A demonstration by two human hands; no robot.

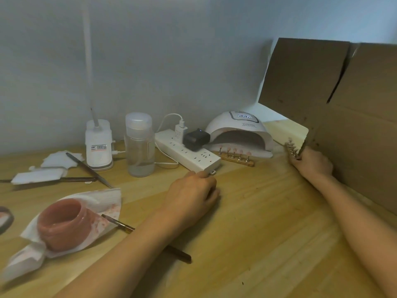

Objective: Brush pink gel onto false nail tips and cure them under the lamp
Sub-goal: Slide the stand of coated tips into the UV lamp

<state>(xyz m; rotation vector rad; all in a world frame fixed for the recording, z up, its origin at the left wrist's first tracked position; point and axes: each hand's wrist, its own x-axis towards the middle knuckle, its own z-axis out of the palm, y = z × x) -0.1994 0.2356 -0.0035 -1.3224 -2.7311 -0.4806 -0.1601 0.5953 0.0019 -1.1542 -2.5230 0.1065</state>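
Note:
A white curing lamp [240,131] stands at the back of the wooden desk. In front of its mouth lies a wooden holder [237,157] carrying several pink nail tips. My right hand [312,163] grips a second nail-tip holder [293,150] right of the lamp, close to the cardboard. My left hand [193,192] rests knuckles-up on the desk, fingers curled, touching the end of the power strip [189,153]. An open jar of pink gel [64,224] sits on stained tissue at the left. The gel brush [120,223] lies beside it, partly under my left forearm.
A cardboard box [343,108] walls off the right side. A clear bottle [140,145], a white device [99,145], tweezers [90,171] and cotton pads [53,166] sit at the back left. A black adapter [196,139] is plugged into the strip.

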